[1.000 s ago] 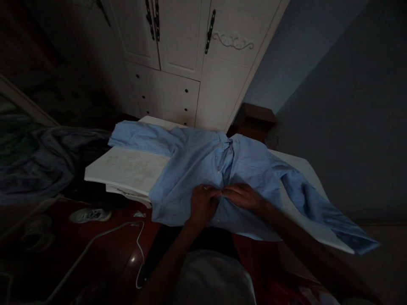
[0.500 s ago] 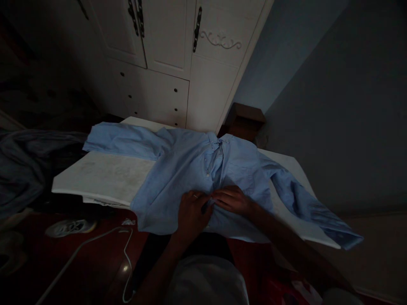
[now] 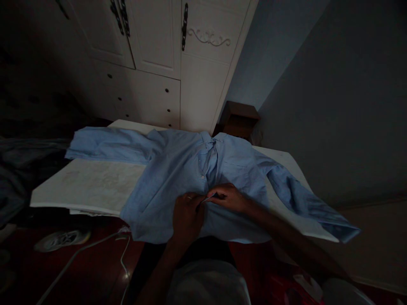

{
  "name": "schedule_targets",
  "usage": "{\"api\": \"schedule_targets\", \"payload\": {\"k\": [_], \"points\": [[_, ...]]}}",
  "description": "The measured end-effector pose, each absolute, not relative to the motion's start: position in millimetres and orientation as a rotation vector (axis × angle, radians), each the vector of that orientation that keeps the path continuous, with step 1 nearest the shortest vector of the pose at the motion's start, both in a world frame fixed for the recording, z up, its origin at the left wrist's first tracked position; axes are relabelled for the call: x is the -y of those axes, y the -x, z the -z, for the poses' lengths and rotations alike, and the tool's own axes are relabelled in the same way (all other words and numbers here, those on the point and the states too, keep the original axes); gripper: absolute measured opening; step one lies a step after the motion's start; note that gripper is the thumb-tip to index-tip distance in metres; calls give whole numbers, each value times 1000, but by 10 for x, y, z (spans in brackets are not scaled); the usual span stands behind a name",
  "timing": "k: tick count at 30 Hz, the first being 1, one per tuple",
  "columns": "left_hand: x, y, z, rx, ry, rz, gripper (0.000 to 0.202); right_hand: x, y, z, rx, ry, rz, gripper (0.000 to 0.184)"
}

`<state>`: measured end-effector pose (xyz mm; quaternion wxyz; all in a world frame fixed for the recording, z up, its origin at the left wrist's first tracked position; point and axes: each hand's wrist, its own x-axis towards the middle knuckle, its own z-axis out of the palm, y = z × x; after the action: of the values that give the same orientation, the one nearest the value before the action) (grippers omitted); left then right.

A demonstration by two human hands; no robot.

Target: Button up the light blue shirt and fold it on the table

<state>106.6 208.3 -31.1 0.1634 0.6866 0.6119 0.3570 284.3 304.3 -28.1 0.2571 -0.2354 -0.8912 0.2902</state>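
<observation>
A light blue button-up shirt (image 3: 171, 169) lies front up across a white board (image 3: 92, 182), collar at the far side and both sleeves spread outward. Its front is open below the collar, with a pale button showing on the left edge. My left hand (image 3: 188, 214), a ring on one finger, is closed on the front edge low on the shirt. Close beside it, my right hand (image 3: 227, 198) pinches a raised fold of the same front edge. The fingertips of both hands nearly meet; any button between them is hidden.
Behind the board stands a white wardrobe (image 3: 152, 97) with dark handles. A small brown cabinet (image 3: 241, 112) sits by the wall. Dark cloth (image 3: 15, 178) lies at the left. On the red floor are a shoe (image 3: 62, 240) and a white cord (image 3: 79, 252).
My right hand has lifted a fold of the shirt's front edge between its fingers. The left hand stays close beside it. The whole view has shifted slightly.
</observation>
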Motion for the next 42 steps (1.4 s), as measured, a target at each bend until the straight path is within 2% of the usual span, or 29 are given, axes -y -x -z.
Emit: {"api": "schedule_targets", "payload": {"k": [7, 19, 22, 27, 30, 42], "points": [[-2087, -1068, 293, -1737, -1966, -1031, 22, -3143, -2825, 257, 2335, 776, -1148, 40], [-2074, -1078, 300, -1801, -1920, -1092, 16, -3094, -2827, 223, 2180, 854, -1446, 32], [-2072, -1083, 295, -1797, -1925, -1082, 17, -3085, -2839, 210, 2226, 839, -1367, 26], [-2052, -1099, 309, -1826, -1949, -1110, 17, -3070, -2877, 250, 2465, 653, -885, 18], [-2046, -1106, 311, -1837, -1949, -1124, 18, -3062, -2887, 278, 2499, 551, -707, 18], [-2060, -1109, 300, -1828, -1907, -1159, 19, -3082, -2881, 253, 2518, 512, -683, 16]]}}
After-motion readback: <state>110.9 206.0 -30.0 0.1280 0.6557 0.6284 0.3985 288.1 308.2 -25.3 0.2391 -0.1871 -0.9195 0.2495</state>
